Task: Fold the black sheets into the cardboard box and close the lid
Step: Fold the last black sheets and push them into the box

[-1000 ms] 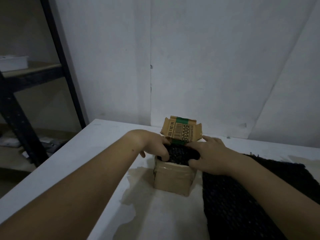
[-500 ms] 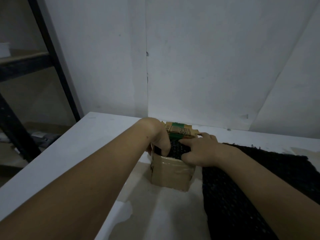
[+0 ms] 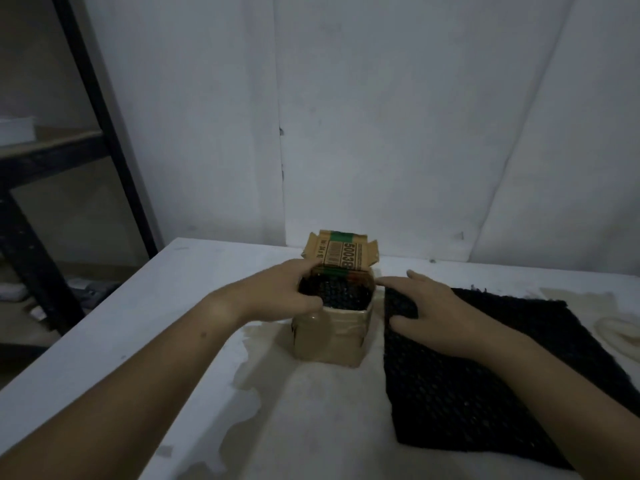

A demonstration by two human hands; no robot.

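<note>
A small cardboard box (image 3: 329, 337) stands on the white table, its printed lid (image 3: 339, 254) tilted up at the back. A folded black mesh sheet (image 3: 341, 294) fills the box's opening. My left hand (image 3: 287, 294) grips the box's left rim, thumb at the front corner, fingers curled over the far edge. A flat stack of black mesh sheets (image 3: 485, 382) lies to the right of the box. My right hand (image 3: 429, 310) rests on the stack's near-left corner with fingers spread, its thumb against the sheet.
The white table (image 3: 138, 334) has worn, stained patches in front of the box. A white wall stands close behind it. A black metal shelf frame (image 3: 104, 126) rises at the left, beyond the table's edge.
My right hand has left the box's top and moved right onto the flat stack. The lid, pushed down half a second ago, stands up again. My left hand stays on the box.
</note>
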